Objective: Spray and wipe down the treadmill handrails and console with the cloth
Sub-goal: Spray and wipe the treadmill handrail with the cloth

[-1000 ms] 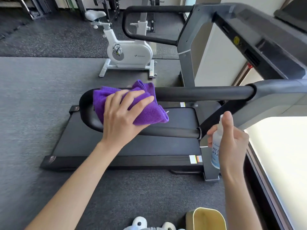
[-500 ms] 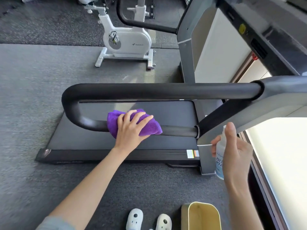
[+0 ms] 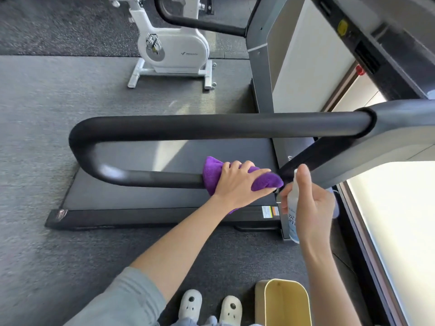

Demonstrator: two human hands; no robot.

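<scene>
Slid rightward along the handrail (image 3: 162,178), cloth (image 3: 266,180) stays under left fingers (image 3: 242,167).

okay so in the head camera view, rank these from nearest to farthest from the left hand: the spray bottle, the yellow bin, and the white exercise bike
1. Spray bottle: just right of the left hand, held in the right hand.
2. Yellow bin: on the floor below, beside the slippers.
3. White exercise bike: far across the floor, beyond the treadmill belt.
</scene>
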